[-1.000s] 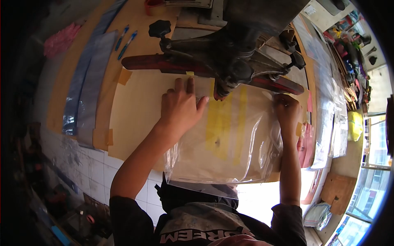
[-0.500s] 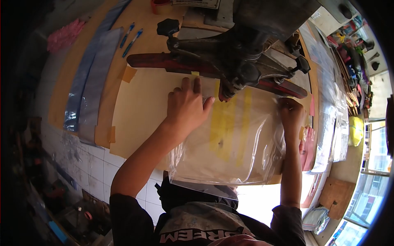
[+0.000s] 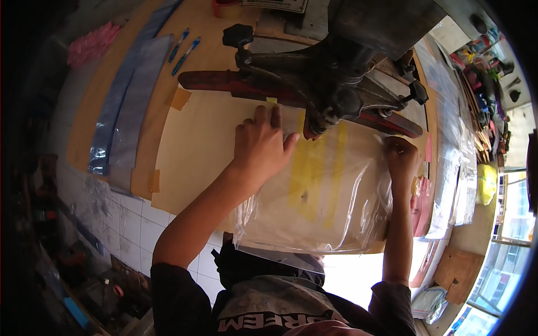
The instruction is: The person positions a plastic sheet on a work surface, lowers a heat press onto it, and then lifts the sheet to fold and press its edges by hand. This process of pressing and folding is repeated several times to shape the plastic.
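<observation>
A clear plastic sheet [image 3: 358, 190] lies over the tan board and hangs past its near edge. My left hand [image 3: 260, 143] rests on the sheet's far left part with fingers apart, the fingertips close to a small yellow tab [image 3: 272, 100] under the machine's bar. At the sheet's far right corner, my right hand [image 3: 402, 157] is curled closed on the plastic, its fingertips hidden. Just beyond both hands is a dark metal machine head [image 3: 336, 78] with a long reddish bar [image 3: 207, 81] across the board. Yellow strips [image 3: 305, 168] show through the sheet.
Two blue pens [image 3: 186, 56] and bluish plastic strips [image 3: 131, 112] lie on the left of the wooden table. Black knobs [image 3: 237, 35] stick out from the machine. More clear plastic sheets [image 3: 448, 168] are stacked at right. Orange tape [image 3: 180, 99] marks the board's corner.
The whole view has shifted slightly to the right with a small head movement. Both hands keep nearly the same place on the sheet, and the machine looks unchanged.
</observation>
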Tool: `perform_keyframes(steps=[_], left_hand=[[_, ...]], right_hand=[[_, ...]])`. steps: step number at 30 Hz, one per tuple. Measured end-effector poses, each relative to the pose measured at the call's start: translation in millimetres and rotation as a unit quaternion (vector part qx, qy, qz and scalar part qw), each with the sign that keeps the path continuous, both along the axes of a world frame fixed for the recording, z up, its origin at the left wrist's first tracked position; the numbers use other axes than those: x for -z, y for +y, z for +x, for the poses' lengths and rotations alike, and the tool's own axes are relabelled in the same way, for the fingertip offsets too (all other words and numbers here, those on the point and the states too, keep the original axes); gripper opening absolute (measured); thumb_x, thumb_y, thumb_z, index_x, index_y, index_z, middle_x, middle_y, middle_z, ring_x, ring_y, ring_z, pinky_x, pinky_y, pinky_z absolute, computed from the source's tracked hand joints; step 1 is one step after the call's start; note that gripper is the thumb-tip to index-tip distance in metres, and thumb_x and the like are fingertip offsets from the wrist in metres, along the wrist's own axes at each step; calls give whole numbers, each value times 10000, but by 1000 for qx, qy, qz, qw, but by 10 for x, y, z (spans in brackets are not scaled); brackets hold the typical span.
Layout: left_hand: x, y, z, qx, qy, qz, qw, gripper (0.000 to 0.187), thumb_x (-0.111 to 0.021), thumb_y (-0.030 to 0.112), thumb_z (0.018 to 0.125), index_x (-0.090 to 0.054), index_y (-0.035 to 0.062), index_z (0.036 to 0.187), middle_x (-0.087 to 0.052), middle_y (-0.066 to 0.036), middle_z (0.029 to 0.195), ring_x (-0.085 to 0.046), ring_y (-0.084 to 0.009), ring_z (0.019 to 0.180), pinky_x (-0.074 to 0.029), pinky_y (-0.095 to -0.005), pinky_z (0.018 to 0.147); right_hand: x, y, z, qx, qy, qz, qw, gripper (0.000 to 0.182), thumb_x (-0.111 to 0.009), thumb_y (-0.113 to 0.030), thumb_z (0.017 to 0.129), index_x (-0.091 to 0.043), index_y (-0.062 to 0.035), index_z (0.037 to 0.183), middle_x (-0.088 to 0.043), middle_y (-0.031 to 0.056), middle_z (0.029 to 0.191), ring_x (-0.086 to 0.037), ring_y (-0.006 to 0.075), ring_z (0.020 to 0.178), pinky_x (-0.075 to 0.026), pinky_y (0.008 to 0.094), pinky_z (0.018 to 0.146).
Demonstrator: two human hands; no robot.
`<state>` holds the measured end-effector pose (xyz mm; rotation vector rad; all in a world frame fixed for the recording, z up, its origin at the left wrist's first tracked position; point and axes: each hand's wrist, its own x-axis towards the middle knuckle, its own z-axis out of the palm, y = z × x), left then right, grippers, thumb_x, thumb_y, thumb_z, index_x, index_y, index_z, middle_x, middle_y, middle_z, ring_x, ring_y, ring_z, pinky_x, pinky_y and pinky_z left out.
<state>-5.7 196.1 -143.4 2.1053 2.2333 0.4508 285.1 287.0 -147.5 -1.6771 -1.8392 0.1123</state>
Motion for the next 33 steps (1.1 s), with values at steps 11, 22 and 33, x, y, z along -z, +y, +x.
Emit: perform_keyframes(steps=[11,22,33], left_hand=[[1,1,-3,1,1,-9,1000,592,-570,387,869,-489,-51,1258,-503,-222,1004,-607,-360,728,-505,-431,660],[-34,-5,5,2,-3,-23,1000,553,-592,378,866,-499,-53,1200,-500,-234,966,-608,-368,737,-500,-439,647],[-23,-6,0,7,-18,-4,1000,544,-595,372,865,-515,-61,1185,-504,-242,989,-613,-381,748,-506,-445,667]], right_hand=[[23,17,17,-1,5,5,1000,141,-615,-145,722,-739,-104,774,-625,136,609,-635,295,569,-480,366,559],[50,30,29,4,12,10,1000,143,-616,-145,719,-737,-99,779,-628,145,621,-638,299,577,-481,364,560],[-7,-5,-5,4,-6,10,1000,169,-590,-125,694,-741,-116,771,-630,124,615,-632,273,559,-470,355,547]])
